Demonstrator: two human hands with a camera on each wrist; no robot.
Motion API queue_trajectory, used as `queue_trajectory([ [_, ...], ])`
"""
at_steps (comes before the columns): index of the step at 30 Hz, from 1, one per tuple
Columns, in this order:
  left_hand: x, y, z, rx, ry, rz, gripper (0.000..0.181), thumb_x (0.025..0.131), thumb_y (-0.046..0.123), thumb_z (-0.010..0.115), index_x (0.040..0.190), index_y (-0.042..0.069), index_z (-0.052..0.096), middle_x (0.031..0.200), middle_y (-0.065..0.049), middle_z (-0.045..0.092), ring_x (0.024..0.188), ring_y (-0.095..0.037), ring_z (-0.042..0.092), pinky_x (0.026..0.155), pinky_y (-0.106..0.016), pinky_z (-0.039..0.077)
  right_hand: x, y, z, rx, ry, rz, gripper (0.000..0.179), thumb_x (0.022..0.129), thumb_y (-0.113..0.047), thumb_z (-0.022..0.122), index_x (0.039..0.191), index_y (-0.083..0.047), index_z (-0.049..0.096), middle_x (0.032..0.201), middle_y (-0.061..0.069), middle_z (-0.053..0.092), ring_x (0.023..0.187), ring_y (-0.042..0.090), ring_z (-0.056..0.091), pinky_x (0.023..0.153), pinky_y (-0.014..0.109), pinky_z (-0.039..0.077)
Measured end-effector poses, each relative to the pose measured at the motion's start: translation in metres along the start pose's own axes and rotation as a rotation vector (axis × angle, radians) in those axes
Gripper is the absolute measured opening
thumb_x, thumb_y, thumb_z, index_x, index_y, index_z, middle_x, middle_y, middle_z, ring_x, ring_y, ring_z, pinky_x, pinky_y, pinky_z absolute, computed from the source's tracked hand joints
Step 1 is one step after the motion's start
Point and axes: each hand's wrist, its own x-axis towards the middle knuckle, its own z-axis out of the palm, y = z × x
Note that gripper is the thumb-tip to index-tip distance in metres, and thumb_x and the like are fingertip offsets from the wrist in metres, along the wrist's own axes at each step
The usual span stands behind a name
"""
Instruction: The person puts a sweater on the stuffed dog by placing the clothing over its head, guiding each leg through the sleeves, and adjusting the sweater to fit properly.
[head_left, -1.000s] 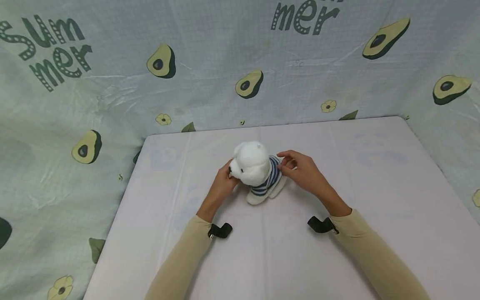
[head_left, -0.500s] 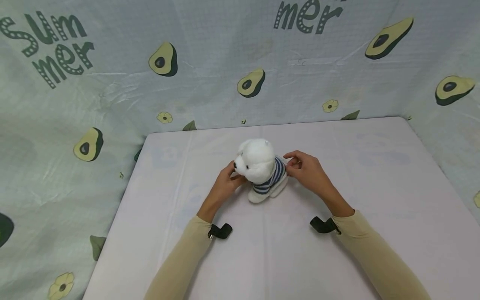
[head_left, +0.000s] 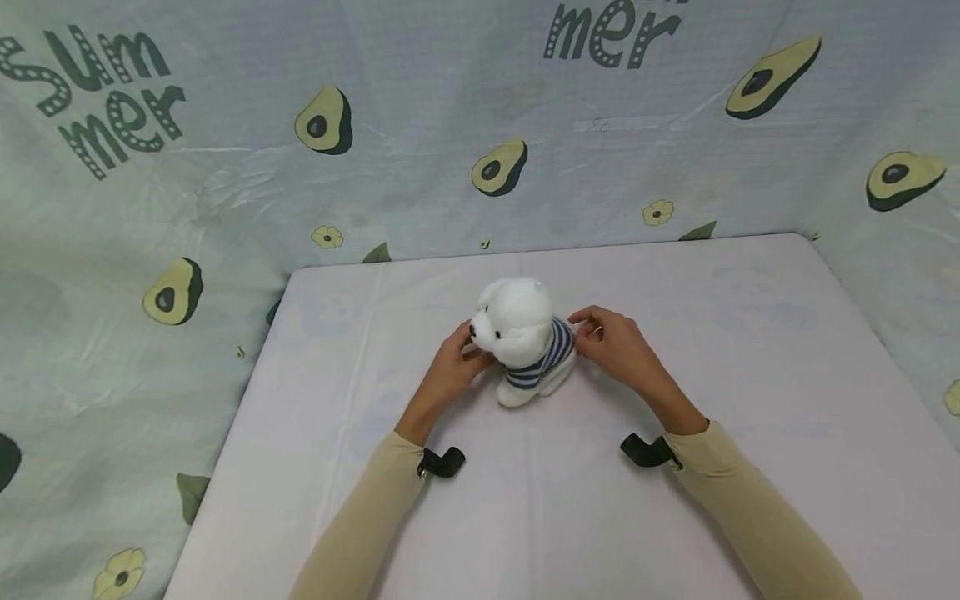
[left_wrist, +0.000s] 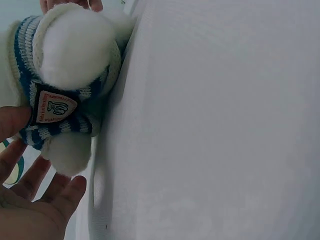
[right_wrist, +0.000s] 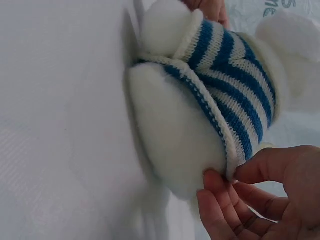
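Note:
A white plush dog sits upright on the table, muzzle toward the left. Its blue-and-white striped knitted sweater carries a dark-edged label on the chest. At the dog's front is my left hand; the left wrist view has its thumb touching the sweater beside the label, the other fingers loosely spread near a front paw. Behind the dog, my right hand pinches the sweater's cream back hem between thumb and fingers, low over the white furry rump.
A pale cloth covers the table. Behind and to the sides hangs a light curtain printed with avocados and lettering. Each wrist wears a black camera mount, the left mount and the right mount.
The dog has shifted slightly right and its face has turned more toward view. My right hand has moved slightly right with it; the last half second shows hardly any movement.

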Motion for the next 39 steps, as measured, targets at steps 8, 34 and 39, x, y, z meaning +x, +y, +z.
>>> queue_trajectory([
  [8,-0.014,-0.002,-0.003,-0.129,-0.061,0.002,0.071,0.094,0.009,0.072,0.156,0.019,0.039,0.16,0.0,0.038,0.149,-0.02,0.034,0.117,-0.039,0.037,0.005,-0.012,0.0,0.024,0.019,-0.049,0.029,0.102,-0.022,0.064,0.125,-0.005,0.067,0.103,0.01,0.067,0.089,0.023,0.061,0.067,0.034,0.051],
  [34,-0.016,0.005,0.018,-0.049,-0.062,0.016,0.092,0.087,0.012,0.082,0.158,0.015,0.024,0.159,-0.008,0.027,0.146,-0.029,0.031,0.122,-0.053,0.023,0.016,0.006,0.01,0.015,0.066,-0.005,0.021,0.104,-0.015,0.06,0.115,-0.001,0.07,0.085,0.01,0.07,0.064,0.017,0.063,0.056,0.027,0.049],
  [39,-0.015,0.006,0.017,-0.032,-0.051,0.017,0.095,0.086,0.012,0.082,0.159,0.016,0.022,0.16,-0.008,0.027,0.148,-0.029,0.03,0.122,-0.055,0.023,0.013,0.004,0.009,0.039,0.06,-0.003,0.024,0.105,-0.02,0.059,0.117,-0.001,0.066,0.087,0.01,0.068,0.067,0.018,0.065,0.057,0.028,0.05],
])
